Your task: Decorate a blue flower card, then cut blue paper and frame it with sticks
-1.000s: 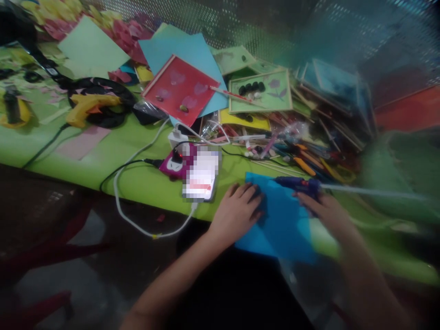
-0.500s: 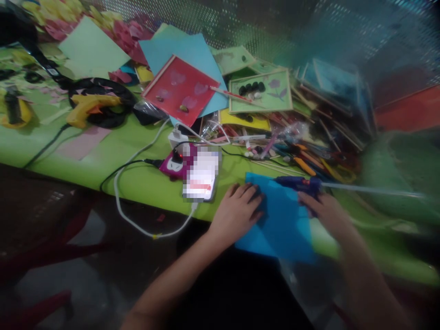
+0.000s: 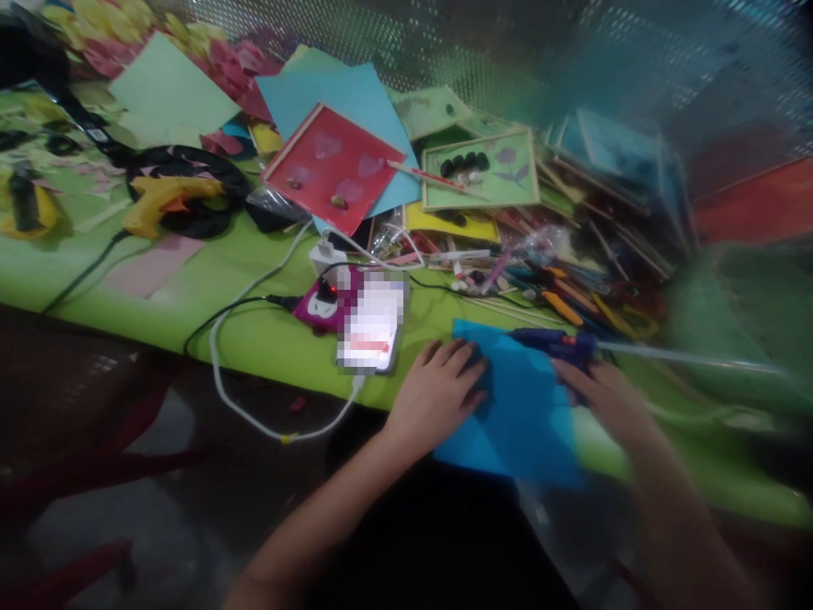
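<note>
A blue sheet of paper [image 3: 514, 415] lies at the front of the green table, its near edge reaching past the table's rim. My left hand [image 3: 441, 381] rests flat on the sheet's left part, fingers stretched out. In my right hand [image 3: 594, 385] is a dark blue hot glue gun [image 3: 555, 341], its handle partly hidden by the fingers. The nozzle points left, over the upper edge of the sheet. A long clear glue stick [image 3: 689, 354] sticks out of its back to the right.
Left of my hands, a phone [image 3: 374, 322] lies against a purple power strip [image 3: 318, 309] with cables. Farther back are a red framed card [image 3: 336, 165], a green framed card [image 3: 479, 169] and scattered sticks and tools. A yellow glue gun [image 3: 168, 199] sits on a black pan at left.
The glue gun has shifted very slightly to the right along the top of the blue sheet. My left hand stays in place.
</note>
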Motion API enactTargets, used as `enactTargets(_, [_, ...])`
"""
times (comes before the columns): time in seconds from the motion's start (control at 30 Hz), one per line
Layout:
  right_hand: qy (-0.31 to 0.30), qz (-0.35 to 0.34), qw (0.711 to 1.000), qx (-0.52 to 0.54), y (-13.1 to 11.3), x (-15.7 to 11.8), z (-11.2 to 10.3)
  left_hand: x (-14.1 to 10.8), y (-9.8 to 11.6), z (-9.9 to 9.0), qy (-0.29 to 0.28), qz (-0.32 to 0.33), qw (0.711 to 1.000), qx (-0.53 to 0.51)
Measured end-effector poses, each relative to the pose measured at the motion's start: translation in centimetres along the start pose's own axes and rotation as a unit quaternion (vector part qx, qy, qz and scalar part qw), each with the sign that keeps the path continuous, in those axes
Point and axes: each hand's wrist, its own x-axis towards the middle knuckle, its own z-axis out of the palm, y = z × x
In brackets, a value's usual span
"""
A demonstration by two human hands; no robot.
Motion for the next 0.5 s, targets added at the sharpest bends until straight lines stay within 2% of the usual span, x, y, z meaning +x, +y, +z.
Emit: enactTargets(0.5, [-0.009,-0.002,1.0,0.008,-0.07,-0.1,0.31,-0.04,0.01,-0.13,0.0,-0.004,1.0,0.005])
